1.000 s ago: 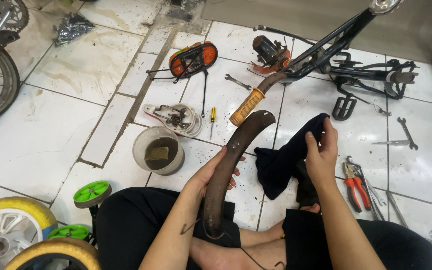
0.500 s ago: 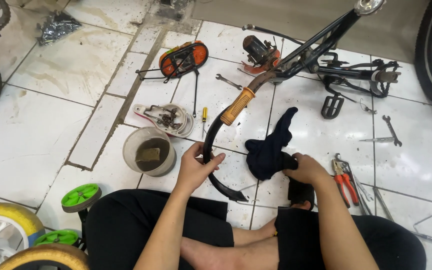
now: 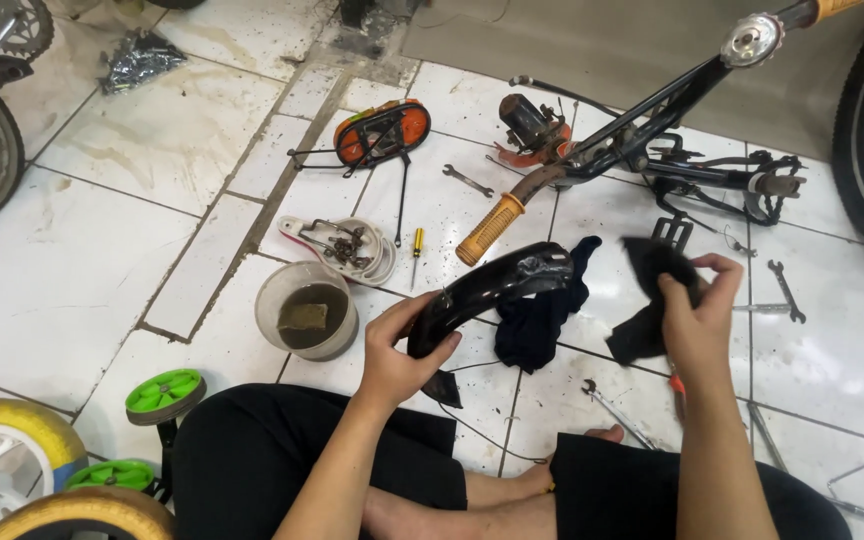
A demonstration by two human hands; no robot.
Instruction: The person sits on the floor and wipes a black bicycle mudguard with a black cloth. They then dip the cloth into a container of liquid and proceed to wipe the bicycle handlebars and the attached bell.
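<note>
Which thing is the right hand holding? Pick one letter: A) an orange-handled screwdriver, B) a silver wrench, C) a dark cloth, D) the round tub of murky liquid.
C: the right hand pinches a dark cloth in its fingers, while the left hand grips the curved black fender.

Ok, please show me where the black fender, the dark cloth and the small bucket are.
black fender [image 3: 497, 290], head view, on the middle of its curved top.
dark cloth [image 3: 652, 262], head view, on the upper part by the fingers.
small bucket [image 3: 270, 290], head view, on its left rim.
</note>
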